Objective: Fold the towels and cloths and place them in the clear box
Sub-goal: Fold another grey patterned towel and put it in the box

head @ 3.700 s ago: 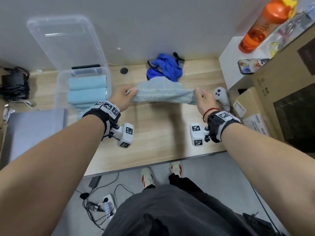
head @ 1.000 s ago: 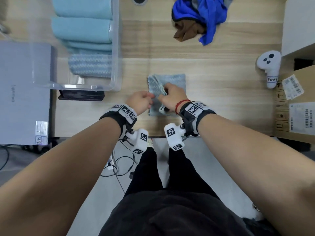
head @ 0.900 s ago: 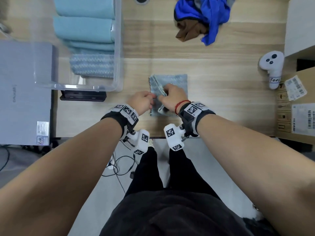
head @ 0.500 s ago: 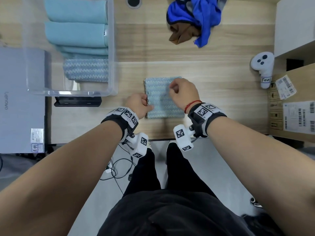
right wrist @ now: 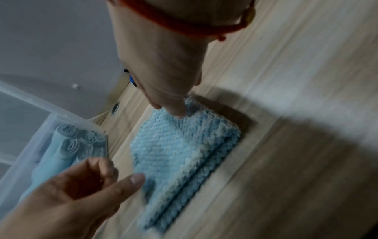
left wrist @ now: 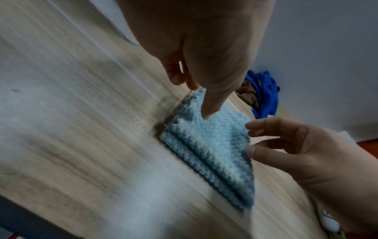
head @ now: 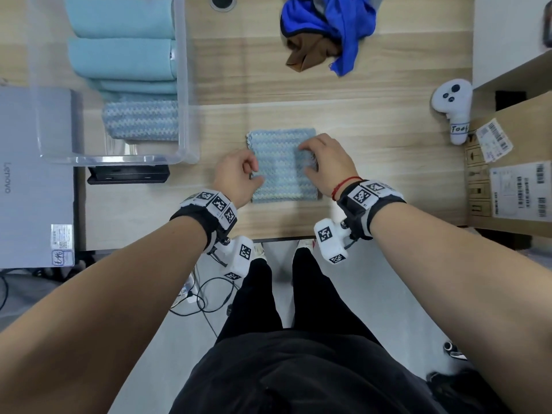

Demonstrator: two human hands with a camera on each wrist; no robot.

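Pale blue, with a zigzag weave, the folded cloth (head: 282,165) lies flat on the wooden desk (head: 373,162) between the 2 hands. From the head view, the left hand (head: 236,174) sits at the cloth's left edge with curled fingers, and the right hand (head: 324,158) rests on its right part with bent fingers. The left wrist view shows more: the left thumb (left wrist: 212,103) points down at the cloth's top surface near a corner, and the stacked layers of the fold are visible along the near edge; whether this hand pinches the edge I cannot tell. The right wrist view shows the right hand's thumb tip pressing down on the cloth, nothing pinched. Left of the left hand stands the clear box (head: 188,85) holding rolled teal towels (head: 122,58); only the right wrist view (right wrist: 67,145) shows their spiral ends. Beyond the hands lies a blue and brown cloth pile (head: 325,28).
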